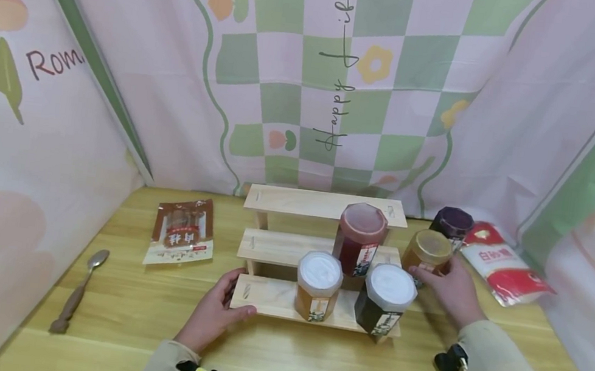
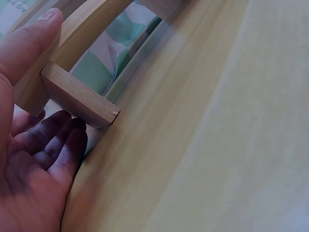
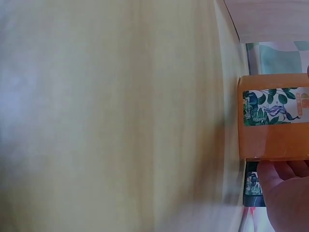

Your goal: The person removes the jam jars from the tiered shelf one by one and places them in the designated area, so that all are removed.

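A three-step wooden display rack point(image 1: 265, 295) stands on the table. My left hand point(image 1: 213, 317) grips the left end of its lowest step, the thumb lying over the board and the fingers curled near the leg point(image 2: 79, 94). To the right of the rack, my right hand point(image 1: 453, 295) holds an amber jar point(image 1: 430, 249) with a yellowish lid; the right wrist view shows its peacock label point(image 3: 273, 107). On the lowest step are a white-lidded orange jar point(image 1: 317, 286) and a white-lidded dark jar point(image 1: 385, 299). A red jar point(image 1: 359, 241) occupies the middle step.
A dark purple-lidded jar point(image 1: 453, 221) stands just behind the held one. Beside it lies a red and white bag point(image 1: 509, 265). Left of the rack are a brown packet point(image 1: 182, 230) and a spoon point(image 1: 78, 292). Printed cloth point(image 1: 321, 78) hangs behind the table.
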`<control>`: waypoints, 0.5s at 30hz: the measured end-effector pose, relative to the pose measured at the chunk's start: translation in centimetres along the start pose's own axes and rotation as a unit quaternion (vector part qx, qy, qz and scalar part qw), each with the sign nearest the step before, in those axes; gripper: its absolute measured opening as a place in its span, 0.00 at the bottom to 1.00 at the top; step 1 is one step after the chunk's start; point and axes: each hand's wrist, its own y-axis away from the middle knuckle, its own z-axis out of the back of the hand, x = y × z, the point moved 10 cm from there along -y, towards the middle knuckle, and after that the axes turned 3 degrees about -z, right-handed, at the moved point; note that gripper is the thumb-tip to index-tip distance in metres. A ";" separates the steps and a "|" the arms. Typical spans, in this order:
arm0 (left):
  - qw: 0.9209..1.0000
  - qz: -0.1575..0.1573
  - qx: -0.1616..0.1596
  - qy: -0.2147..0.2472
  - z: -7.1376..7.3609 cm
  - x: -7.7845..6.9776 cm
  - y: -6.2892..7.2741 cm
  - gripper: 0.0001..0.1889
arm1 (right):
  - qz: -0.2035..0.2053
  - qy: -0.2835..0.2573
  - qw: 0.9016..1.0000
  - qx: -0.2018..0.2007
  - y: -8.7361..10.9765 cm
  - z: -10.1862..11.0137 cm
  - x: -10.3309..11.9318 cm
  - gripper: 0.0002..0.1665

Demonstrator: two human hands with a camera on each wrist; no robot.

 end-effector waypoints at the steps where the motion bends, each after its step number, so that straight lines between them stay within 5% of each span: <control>1: 1.000 0.001 -0.002 0.001 0.0 0.0 0.0 0.48 | -0.002 0.001 1.000 0.000 0.0 0.0 0.0 0.55; 15: 1.000 -0.003 0.002 -0.013 0.1 0.1 0.0 0.48 | -0.013 -0.013 1.000 0.004 -1.4 -0.7 0.4 0.55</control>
